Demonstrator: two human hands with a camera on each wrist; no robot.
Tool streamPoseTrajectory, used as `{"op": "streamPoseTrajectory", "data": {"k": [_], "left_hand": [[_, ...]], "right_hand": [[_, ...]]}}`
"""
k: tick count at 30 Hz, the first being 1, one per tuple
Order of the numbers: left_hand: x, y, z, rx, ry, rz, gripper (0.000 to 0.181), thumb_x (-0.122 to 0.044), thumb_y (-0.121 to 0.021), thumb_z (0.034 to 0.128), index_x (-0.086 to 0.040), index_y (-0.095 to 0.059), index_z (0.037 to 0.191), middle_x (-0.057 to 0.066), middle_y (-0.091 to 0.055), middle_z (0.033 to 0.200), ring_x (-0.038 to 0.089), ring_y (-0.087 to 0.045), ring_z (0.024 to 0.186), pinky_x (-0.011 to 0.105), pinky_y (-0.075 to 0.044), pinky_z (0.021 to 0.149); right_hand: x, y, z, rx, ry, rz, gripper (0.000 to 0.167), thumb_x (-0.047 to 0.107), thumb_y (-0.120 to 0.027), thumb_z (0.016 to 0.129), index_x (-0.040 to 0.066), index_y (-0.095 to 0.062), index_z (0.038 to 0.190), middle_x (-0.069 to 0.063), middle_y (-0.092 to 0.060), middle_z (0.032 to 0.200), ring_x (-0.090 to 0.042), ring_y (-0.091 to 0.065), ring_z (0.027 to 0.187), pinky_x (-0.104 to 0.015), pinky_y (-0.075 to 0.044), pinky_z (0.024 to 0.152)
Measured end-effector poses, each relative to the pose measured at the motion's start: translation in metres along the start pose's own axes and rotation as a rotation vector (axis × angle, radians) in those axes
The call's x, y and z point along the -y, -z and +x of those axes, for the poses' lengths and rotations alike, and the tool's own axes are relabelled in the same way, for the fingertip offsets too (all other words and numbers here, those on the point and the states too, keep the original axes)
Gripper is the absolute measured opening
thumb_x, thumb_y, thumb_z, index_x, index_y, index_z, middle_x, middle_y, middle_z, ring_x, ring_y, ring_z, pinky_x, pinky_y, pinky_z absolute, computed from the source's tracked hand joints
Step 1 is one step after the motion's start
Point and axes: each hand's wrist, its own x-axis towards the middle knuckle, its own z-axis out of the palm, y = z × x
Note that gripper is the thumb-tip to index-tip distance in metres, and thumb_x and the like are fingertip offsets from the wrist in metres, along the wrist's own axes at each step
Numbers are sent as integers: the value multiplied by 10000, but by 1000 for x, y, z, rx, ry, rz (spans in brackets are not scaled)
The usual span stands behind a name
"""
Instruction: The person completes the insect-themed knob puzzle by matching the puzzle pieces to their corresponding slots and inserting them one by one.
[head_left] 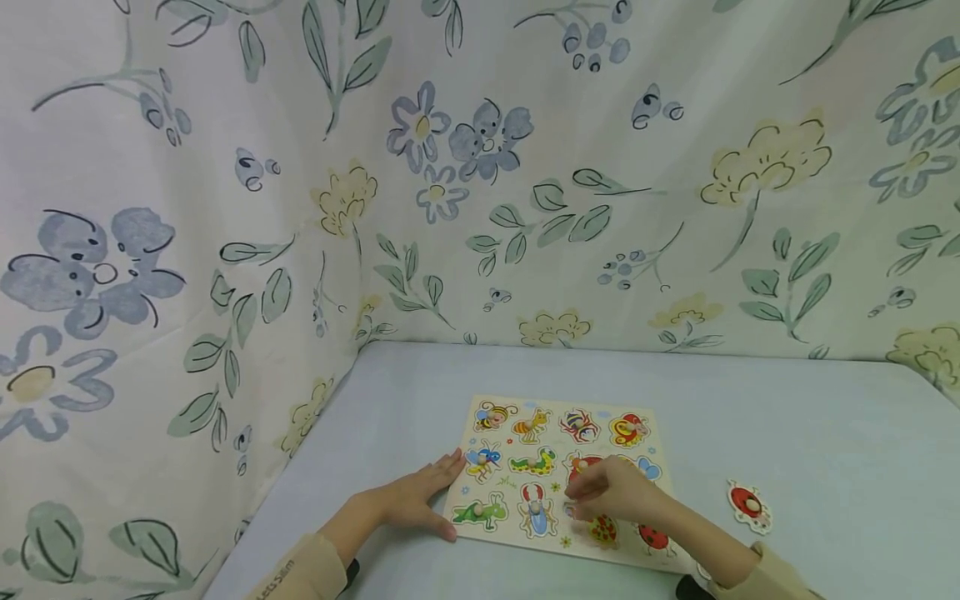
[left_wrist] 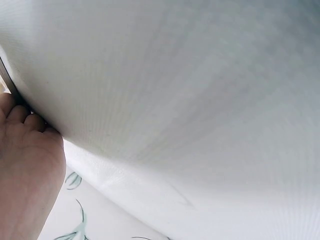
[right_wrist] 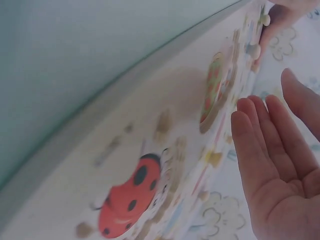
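Note:
A wooden peg puzzle board (head_left: 517,546) with painted insects lies flat on the table. My left hand (head_left: 416,498) rests at the board's left edge, fingers straight, thumb by the near corner. In the left wrist view its fingertips meet the board's edge. Over the board's right half hovers my right hand (head_left: 618,492); the right wrist view shows its fingers (right_wrist: 272,145) extended, thumb apart, nothing held. Just below it sits a green-and-red spotted piece (head_left: 602,531), with a ladybug (head_left: 654,537) to its right. Parts of the middle row are hidden behind this hand.
A loose red insect piece (head_left: 748,506) lies on the pale table (head_left: 847,467) right of the board. Another piece (head_left: 703,572) shows partly beside the right wrist. Floral cloth (head_left: 570,250) hangs behind the table and along its left side.

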Motion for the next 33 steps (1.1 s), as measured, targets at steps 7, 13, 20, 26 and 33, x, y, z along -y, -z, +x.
{"op": "streamPoseTrajectory", "data": {"k": [7, 13, 20, 26, 33], "left_hand": [[1, -1, 1, -1, -1, 5, 1061, -508, -749, 786, -55, -171, 1552, 90, -78, 1626, 289, -104, 1479, 500, -137, 1179], [0, -1, 0, -3, 12, -4, 1054, -491, -758, 782, -64, -180, 1553, 83, -82, 1628, 286, -105, 1480, 498, -137, 1179], [-1, -1, 0, 1, 5, -1, 1050, -497, -751, 788, -68, -176, 1554, 80, -78, 1628, 280, -101, 1481, 494, -136, 1181], [-3, 0, -1, 3, 11, 1, 1049, -493, -753, 787, -63, -180, 1553, 83, -82, 1627, 288, -107, 1479, 499, -140, 1179], [-3, 0, -1, -7, 4, -3, 1054, -481, -762, 783, -59, -177, 1552, 86, -84, 1627, 296, -107, 1478, 516, -144, 1174]], "right_hand": [[-7, 12, -15, 28, -7, 30, 200, 50, -773, 801, -52, -714, 963, -126, -728, 914, -212, -697, 822, -265, -576, 692], [-10, 23, -26, 28, -25, 36, 200, 34, -754, 814, -79, -701, 971, -151, -723, 917, -222, -697, 812, -278, -579, 682], [-16, 31, -37, 29, -33, 41, 208, 34, -753, 816, -90, -696, 972, -167, -720, 931, -218, -697, 813, -272, -580, 692], [-23, 42, -51, 16, -59, 42, 219, 40, -762, 809, -87, -699, 977, -157, -722, 933, -208, -693, 812, -254, -571, 685], [-34, 52, -70, 22, -104, 82, 219, 35, -749, 818, -92, -690, 987, -173, -718, 943, -160, -686, 791, -247, -568, 682]]}}
